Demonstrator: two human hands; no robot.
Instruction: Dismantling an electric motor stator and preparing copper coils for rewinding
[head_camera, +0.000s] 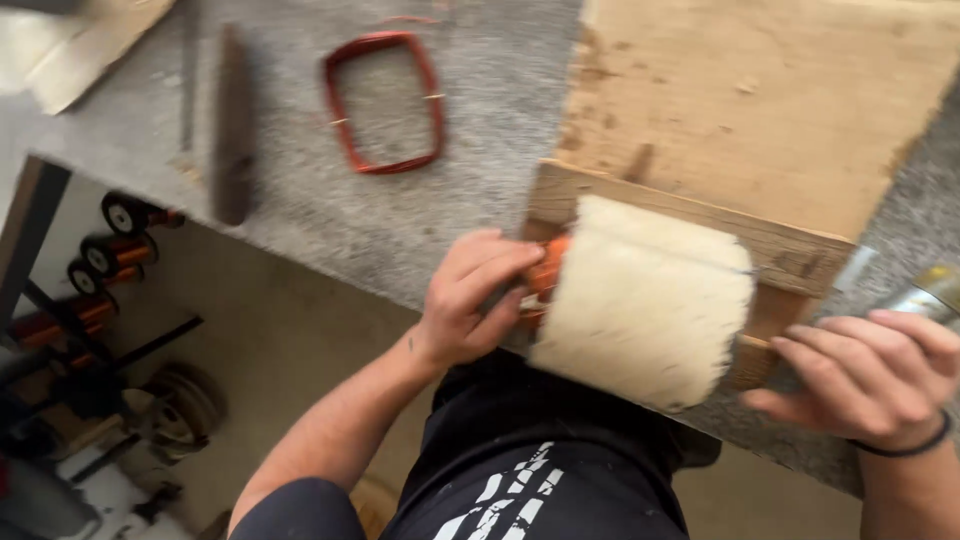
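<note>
The left hand (468, 300) is curling its grip around the orange copper-coloured end (548, 275) of a winding that is sticking out of a pale, cream-coloured wrapped block (643, 305), fingers closed over it at the block's left side. The right hand (868, 375) is resting half-open at the block's right side, near a wooden piece (752, 362) poking out there, fingers loosely bent; whether that grip is actually touching anything cannot be told. The block is sitting at the near edge of the grey counter (470, 150), lying against a wooden frame (700, 215) with a plywood board (760, 100) behind it. Farther back on the counter, a red wire coil (383, 102) is lying flat beside a dark, long tool (233, 125). Below the counter at left, spools of copper wire (120, 250) are lining a rack.
</note>
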